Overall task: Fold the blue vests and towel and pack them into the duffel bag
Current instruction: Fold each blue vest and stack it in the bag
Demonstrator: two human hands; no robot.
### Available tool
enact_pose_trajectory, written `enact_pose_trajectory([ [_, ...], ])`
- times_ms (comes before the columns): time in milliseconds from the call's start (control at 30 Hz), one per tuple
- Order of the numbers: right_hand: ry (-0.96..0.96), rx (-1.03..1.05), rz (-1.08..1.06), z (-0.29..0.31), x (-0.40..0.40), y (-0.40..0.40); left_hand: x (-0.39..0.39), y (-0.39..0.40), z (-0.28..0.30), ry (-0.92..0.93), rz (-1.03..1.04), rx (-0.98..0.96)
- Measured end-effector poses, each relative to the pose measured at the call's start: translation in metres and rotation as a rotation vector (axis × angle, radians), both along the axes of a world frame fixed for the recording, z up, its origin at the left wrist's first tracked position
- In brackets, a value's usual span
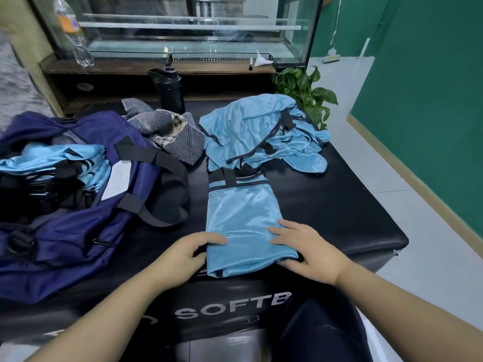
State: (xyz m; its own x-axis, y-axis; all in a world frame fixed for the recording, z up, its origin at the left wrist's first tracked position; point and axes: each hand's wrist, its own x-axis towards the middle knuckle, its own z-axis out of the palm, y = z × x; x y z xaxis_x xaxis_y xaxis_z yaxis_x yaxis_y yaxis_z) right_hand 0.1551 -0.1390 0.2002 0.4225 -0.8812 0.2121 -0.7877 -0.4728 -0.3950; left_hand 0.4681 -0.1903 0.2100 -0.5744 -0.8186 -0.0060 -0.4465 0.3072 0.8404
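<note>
A folded blue vest [241, 218] lies lengthwise on the black padded table [339, 205], and both hands grip its near end: the left hand [187, 253] holds the left edge with fingers on top and thumb tucked out of sight beneath, the right hand [307, 250] holds the right corner with fingers spread on the cloth and thumb curled at the edge. Beyond it a heap of unfolded vests [261, 131] covers its far end; beside the heap is the crumpled striped towel [170, 131], partly hidden by the open navy duffel bag [78, 218], whose left side is cut off and which holds more folded vests [52, 165], their number hard to tell
</note>
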Motion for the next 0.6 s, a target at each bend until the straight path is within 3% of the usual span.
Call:
enact_pose_trajectory([
  [100, -0.27, 0.122, -0.214, 0.006, 0.014, -0.004, 0.0, -0.006, 0.002, 0.012, -0.024, 0.089],
  [200, -0.42, 0.227, -0.419, 0.015, 0.03, -0.015, -0.006, -0.002, 0.005, -0.041, -0.006, 0.015],
  [333, -0.603, 0.376, -0.591, 0.018, 0.042, -0.028, -0.027, 0.002, 0.009, -0.087, 0.298, -0.101],
  [500, -0.65, 0.374, -0.594, 0.014, 0.044, -0.025, -0.035, -0.01, 0.016, -0.024, 0.443, 0.074],
  [600, -0.421, 0.261, -0.572, 0.008, 0.044, -0.019, -0.031, -0.013, 0.015, 0.071, 0.448, 0.125],
])
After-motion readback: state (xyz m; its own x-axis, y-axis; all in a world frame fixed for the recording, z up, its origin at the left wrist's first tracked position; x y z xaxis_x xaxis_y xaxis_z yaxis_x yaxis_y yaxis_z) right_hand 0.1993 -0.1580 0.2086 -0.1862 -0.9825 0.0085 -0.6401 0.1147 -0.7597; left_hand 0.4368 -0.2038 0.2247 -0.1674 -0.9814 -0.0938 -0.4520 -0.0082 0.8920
